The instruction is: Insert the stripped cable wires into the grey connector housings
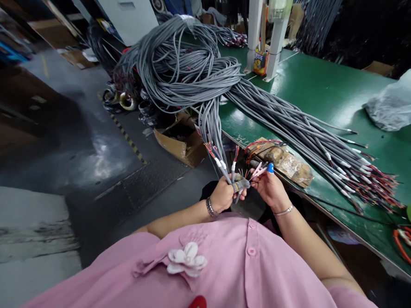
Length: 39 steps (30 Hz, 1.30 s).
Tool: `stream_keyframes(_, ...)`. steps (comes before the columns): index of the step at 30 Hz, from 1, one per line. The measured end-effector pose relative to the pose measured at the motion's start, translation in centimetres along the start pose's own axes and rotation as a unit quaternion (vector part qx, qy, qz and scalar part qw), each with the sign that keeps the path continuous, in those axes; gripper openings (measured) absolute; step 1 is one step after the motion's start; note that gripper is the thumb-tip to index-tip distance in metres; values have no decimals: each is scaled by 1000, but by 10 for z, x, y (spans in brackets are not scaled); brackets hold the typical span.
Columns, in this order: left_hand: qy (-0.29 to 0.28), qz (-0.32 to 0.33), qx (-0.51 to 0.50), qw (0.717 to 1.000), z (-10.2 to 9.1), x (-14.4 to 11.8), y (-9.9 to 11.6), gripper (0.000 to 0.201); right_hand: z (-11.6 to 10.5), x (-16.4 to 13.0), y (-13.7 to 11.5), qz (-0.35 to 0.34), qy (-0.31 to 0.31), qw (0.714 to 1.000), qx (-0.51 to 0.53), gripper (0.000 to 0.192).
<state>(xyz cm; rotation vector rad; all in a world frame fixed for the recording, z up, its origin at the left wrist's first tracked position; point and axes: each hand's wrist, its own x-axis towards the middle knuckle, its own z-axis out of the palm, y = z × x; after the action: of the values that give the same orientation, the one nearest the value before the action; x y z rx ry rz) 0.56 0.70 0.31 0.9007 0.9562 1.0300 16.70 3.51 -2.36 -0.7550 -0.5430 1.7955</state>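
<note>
Left hand [225,193] grips cables [228,177] just below their fanned wires [212,150], near the surface [310,81], apparently to steady them. Right hand [269,188] pinches pink tool [259,170] alongside. Coil [182,71] piled beyond, presumably leaving slack.

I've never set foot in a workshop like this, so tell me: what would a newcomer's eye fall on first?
Probably the huge heap of looped grey cables at the upper middle, with a long bundle stretching rightward over the green table. Next, the hands at the centre: the left hand grips cable ends, the right hand a small pink object. Below, a white flower stands out on the pink shirt.
</note>
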Motion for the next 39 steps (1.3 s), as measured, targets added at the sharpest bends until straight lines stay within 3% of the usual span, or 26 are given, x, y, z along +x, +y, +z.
stream_keyframes(11,6,-7,22,1000,-2,5,-7,37,3,7,6,-28,53,997,42,35)
stream_keyframes(18,-1,2,16,1000,-5,-3,-5,33,4,0,0,26,9,998,49,51)
stream_keyframes(21,6,8,10,1000,-6,-7,-3,31,2,-2,-2,29,-6,999,38,45)
stream_keyframes(25,30,16,6,999,-3,-7,-2,32,1,-3,-2,-26,4,1000,-1,29)
stream_keyframes(29,38,23,13,999,2,-5,-1,33,0,-3,2,-47,16,998,-29,37)
stream_keyframes(34,44,20,21,999,6,-3,-1,34,-3,-1,9,-140,71,982,-109,43)
stream_keyframes(39,60,20,23,998,8,-2,-3,34,0,6,9,-64,43,996,-32,41)
